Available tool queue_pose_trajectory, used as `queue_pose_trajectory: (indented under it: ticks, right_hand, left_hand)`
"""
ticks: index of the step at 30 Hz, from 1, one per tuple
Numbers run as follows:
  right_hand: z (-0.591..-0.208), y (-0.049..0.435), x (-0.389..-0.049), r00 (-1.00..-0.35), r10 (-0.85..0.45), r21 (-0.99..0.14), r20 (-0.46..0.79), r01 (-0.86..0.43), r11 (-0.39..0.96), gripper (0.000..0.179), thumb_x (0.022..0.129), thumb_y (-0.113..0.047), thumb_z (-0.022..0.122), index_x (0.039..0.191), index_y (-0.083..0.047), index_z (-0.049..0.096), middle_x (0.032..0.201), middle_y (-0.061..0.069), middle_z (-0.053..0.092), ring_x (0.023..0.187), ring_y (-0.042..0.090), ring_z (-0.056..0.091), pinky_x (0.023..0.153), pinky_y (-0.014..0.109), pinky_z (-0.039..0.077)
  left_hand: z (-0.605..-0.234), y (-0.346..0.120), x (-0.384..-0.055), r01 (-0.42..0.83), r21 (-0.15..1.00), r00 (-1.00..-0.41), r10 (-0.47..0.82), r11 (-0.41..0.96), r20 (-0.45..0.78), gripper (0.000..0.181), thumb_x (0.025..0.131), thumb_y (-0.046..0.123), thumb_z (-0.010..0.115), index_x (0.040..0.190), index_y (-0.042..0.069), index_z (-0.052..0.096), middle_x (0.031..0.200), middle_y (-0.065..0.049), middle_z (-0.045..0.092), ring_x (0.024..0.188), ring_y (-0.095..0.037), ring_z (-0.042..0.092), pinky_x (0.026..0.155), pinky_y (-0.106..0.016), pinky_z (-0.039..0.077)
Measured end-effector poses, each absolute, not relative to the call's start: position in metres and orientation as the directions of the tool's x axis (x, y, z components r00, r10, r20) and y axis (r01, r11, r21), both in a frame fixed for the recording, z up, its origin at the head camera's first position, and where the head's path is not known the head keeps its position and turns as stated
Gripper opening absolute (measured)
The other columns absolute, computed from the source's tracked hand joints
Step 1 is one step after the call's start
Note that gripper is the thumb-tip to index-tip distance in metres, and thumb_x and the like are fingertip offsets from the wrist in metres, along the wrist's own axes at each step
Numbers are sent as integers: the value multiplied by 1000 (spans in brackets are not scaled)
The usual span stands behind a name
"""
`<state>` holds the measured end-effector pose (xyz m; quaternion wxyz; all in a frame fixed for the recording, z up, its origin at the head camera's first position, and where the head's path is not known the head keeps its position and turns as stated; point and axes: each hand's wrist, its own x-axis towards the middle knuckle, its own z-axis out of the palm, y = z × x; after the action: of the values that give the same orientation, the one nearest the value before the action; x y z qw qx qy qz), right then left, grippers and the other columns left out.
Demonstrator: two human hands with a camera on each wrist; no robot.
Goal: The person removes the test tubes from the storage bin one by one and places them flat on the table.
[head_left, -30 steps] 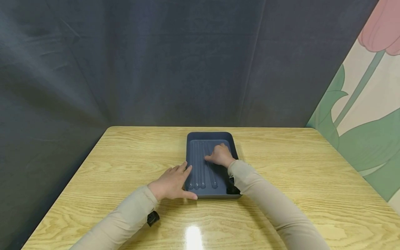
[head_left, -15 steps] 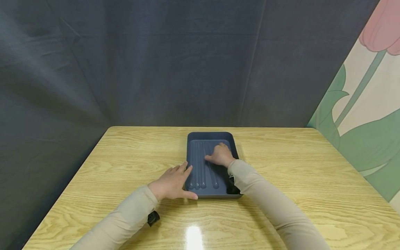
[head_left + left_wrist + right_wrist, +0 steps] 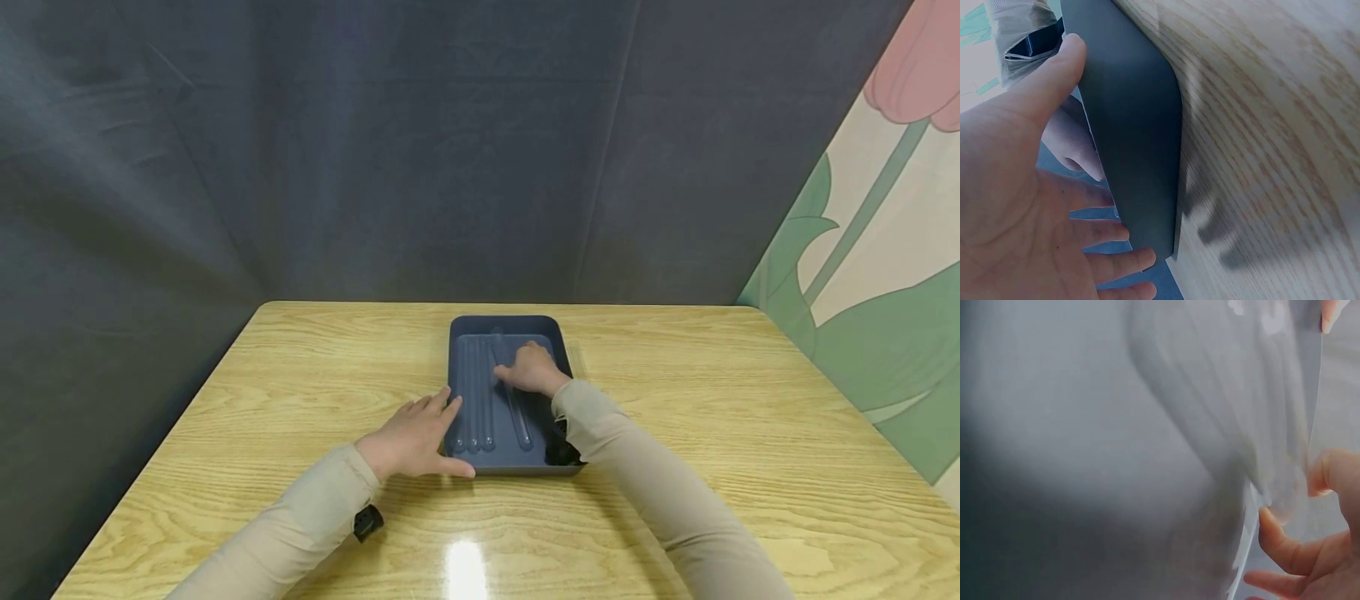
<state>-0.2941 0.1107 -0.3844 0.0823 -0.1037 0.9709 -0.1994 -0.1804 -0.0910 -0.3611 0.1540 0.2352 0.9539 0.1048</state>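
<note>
Head view: pinching clear, round-ended tube (image 3: 518, 418) in right hand (image 3: 531, 371), likely lining up by three clear tubes (image 3: 474, 404) in long, dark-blue tray (image 3: 525, 471), with left hand (image 3: 411, 439) spread. Next, maybe straighten.

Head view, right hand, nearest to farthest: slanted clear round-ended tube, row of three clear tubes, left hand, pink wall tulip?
1. Slanted clear round-ended tube: at the right hand's thumb.
2. Row of three clear tubes: just left, same blue-grey rectangular tray.
3. Left hand: farther left, at tray's edge.
4. Pink wall tulip: far upper right.
</note>
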Motion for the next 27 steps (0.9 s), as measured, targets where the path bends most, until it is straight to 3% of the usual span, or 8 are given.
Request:
queue_pose_trajectory:
  ticks: [6,11,14,16,19,20,23,27]
  right_hand:
    - [-384,111,-296,-962,-245,-396,-123,-179,900,48,92,-34,52,81,10,68,132,34,47,121,46,48,98,51,43]
    - [-382,113,-297,-959,-259,-406,-115,-193,893,48,93,-33,50,66,3,65,123,33,54,120,45,48,98,50,42]
    - [-379,116,-297,-955,-279,-443,-102,-208,872,51,93,-31,51,49,-6,51,85,23,65,120,44,47,101,51,39]
    - [-377,119,-296,-951,-296,-470,-89,-222,854,54,93,-30,52,43,-10,42,56,11,55,124,45,45,107,51,34]
    - [-375,122,-296,-947,-311,-514,-83,-227,827,56,92,-27,52,41,-13,36,46,0,30,121,42,46,105,49,34]
    - [-374,123,-296,-948,-310,-521,-77,-227,823,56,92,-27,52,41,-14,36,49,0,33,122,41,46,104,48,35]
    - [-373,124,-296,-953,-296,-544,-68,-213,811,55,92,-27,53,41,-15,35,53,0,34,84,31,56,82,38,41]
    - [-370,125,-296,-955,-290,-581,-57,-205,788,56,92,-25,54,41,-16,33,44,-5,26,45,14,29,57,25,33]
  left_hand:
    - [-361,-91,-180,413,277,-843,479,867,-243,97,79,60,63,148,4,23,155,-21,15,139,-42,27,112,-55,25]
    - [-360,-91,-180,413,273,-844,478,869,-244,97,79,60,62,148,5,23,156,-20,14,139,-42,27,112,-55,25]
    - [-360,-91,-180,411,271,-844,476,870,-247,97,79,61,61,149,5,23,156,-20,14,139,-41,27,112,-55,25]
    - [-360,-91,-180,409,272,-844,475,871,-250,97,79,60,61,149,5,23,156,-20,13,139,-41,27,113,-54,25]
    - [-360,-91,-180,408,272,-844,474,871,-250,97,79,60,61,149,5,23,156,-20,13,139,-41,27,113,-54,25]
    - [-360,-91,-180,409,271,-844,474,871,-249,96,79,60,61,149,5,23,156,-20,13,139,-42,27,112,-54,25]
    - [-360,-92,-180,414,268,-844,477,870,-244,96,79,60,61,149,5,23,156,-20,14,138,-42,28,112,-55,26]
    - [-361,-92,-180,417,268,-844,480,868,-241,97,79,61,61,148,4,23,156,-21,14,138,-42,28,112,-55,26]
